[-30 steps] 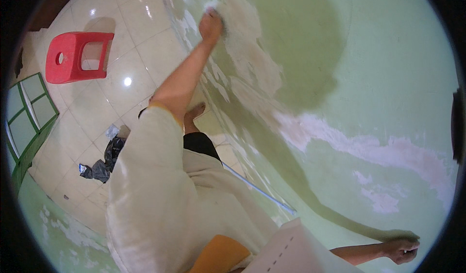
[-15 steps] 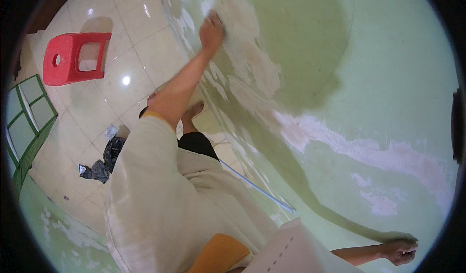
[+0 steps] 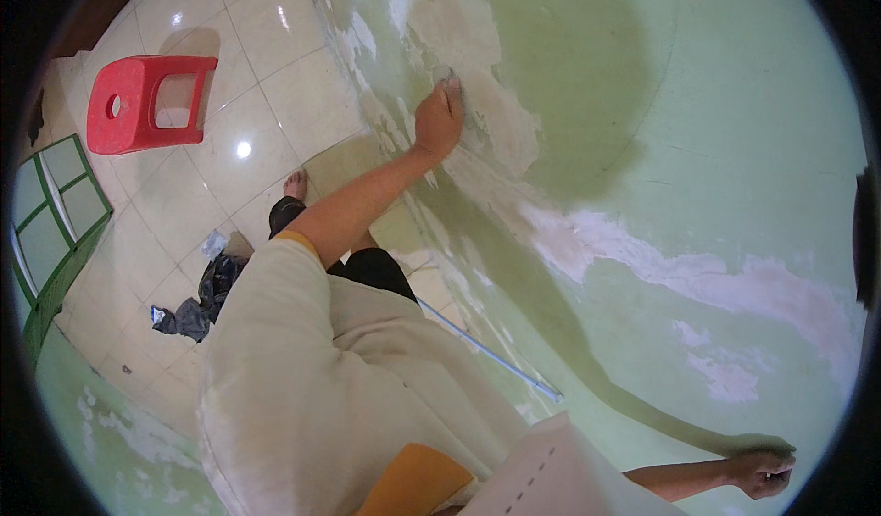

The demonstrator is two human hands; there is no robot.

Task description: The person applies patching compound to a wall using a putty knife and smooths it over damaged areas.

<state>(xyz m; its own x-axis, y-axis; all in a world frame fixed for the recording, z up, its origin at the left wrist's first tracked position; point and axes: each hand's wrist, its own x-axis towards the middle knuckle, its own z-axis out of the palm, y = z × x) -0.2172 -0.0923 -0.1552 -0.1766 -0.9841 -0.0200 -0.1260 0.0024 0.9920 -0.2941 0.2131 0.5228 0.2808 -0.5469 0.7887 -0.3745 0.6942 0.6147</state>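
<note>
My left hand (image 3: 439, 120) presses its bunched fingertips against a whitish patch of filler (image 3: 496, 117) on the pale green wall (image 3: 734, 167). A small grey edge shows at those fingertips, but I cannot make out what it is. At the lower right, my right hand (image 3: 762, 473) is curled into a fist beside the wall. Whether anything is inside that fist is hidden. A second whitish patch (image 3: 697, 282) runs across the wall between the two hands.
A red plastic stool (image 3: 128, 112) lies on its side on the tiled floor (image 3: 275, 66). Black plastic bags (image 3: 218, 282) lie left of my legs, near a green-framed panel (image 3: 64, 213). A thin blue-white pole (image 3: 496, 355) lies by the wall's foot.
My left hand has moved down and to the right along the patched wall, its elbow bending more. My right hand has stayed in nearly the same place.
</note>
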